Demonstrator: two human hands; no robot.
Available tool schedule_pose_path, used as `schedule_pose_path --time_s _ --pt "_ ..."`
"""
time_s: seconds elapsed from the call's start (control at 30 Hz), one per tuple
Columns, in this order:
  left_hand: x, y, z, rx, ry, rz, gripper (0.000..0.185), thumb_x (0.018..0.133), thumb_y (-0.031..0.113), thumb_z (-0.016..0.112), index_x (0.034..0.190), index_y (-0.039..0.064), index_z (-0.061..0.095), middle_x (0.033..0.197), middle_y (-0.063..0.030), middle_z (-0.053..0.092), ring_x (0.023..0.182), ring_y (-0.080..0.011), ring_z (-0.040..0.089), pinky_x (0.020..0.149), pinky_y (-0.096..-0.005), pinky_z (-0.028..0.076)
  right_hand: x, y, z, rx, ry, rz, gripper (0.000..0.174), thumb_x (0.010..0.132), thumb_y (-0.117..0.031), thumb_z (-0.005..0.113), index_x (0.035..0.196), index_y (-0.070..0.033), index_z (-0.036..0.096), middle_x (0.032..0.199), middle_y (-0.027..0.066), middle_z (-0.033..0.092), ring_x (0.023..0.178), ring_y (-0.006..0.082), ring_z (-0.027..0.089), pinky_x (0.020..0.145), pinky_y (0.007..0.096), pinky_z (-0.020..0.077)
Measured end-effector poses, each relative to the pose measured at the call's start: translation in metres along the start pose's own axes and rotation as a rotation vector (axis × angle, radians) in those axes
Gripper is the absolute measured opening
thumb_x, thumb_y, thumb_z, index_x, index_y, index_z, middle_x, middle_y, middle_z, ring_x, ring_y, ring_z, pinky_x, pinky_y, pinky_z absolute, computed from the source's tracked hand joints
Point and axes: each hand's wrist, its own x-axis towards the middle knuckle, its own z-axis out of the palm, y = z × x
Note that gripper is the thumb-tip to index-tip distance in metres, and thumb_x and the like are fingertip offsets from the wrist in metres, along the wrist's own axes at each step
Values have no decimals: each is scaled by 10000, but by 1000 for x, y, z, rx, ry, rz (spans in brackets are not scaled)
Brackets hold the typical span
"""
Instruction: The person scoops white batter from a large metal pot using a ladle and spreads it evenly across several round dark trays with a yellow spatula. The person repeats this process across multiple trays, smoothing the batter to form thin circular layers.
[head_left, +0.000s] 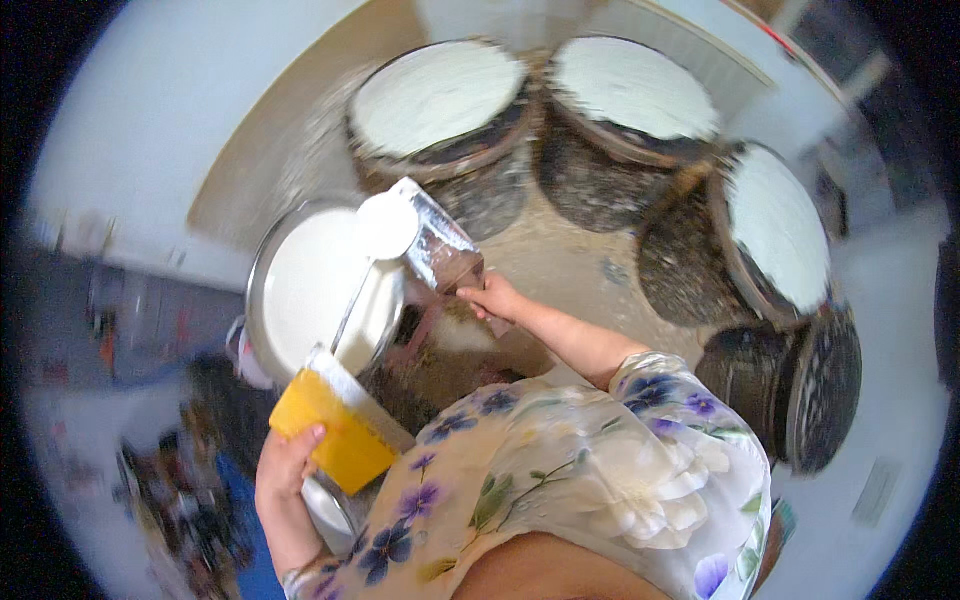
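Note:
My left hand (289, 457) grips a yellow flat scraper (345, 431) with a pale, coated edge, near the front rim of a large metal basin (251, 277). White batter-like liquid (315, 285) fills much of the basin. A ladle with a white-coated round bowl (388, 226) lies across it, its thin handle running towards the yellow scraper. In my right hand (495, 296) is a flat metal scraper (439, 236), smeared white, its blade beside the ladle's bowl. Whether scraper and ladle touch, I cannot tell.
Three round griddles stand in an arc, topped with white layers: the left one (439, 97), the middle one (634, 86) and the right one (780, 225). A dark, uncoated round griddle (825, 394) is at the right. Blurred objects (176, 495) lie at lower left.

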Motion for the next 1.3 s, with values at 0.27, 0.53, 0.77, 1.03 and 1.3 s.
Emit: schedule_pose_path --time_s 0.27,0.53,0.77,1.03,1.3 --pt "21 77 166 383 -512 115 381 722 170 642 1049 31 503 817 -29 588 513 -41 435 391 -180 274 -175 34 -155 196 524 -5 212 822 -241 573 823 -40 509 598 -5 508 453 68 477 421 220 379" --pt "-43 127 425 598 -1187 224 422 728 168 647 1086 -1 501 957 -66 586 886 -158 543 775 -282 423 -455 72 -278 436 1126 175 244 820 -251 569 878 -26 494 615 24 524 482 97 492 435 245 408" --pt "-115 34 657 986 -1583 896 340 781 256 601 1003 1 566 995 -150 588 810 -261 589 738 -315 460 -673 114 -277 867 1581 -184 195 846 -248 543 893 -91 437 662 30 514 511 113 462 462 243 382" --pt "-160 -81 739 1272 -1312 1733 218 694 250 625 867 117 634 744 -149 520 622 -308 568 561 -403 470 -685 134 -286 1433 1421 -525 253 824 -339 559 882 -123 442 704 26 496 551 99 466 515 287 400" --pt "-199 -78 760 915 -1556 1083 294 784 247 599 920 -12 573 912 -140 603 750 -239 604 658 -317 469 -706 142 -269 973 1510 -290 244 837 -208 552 1033 -96 458 756 23 513 616 97 469 547 229 403"
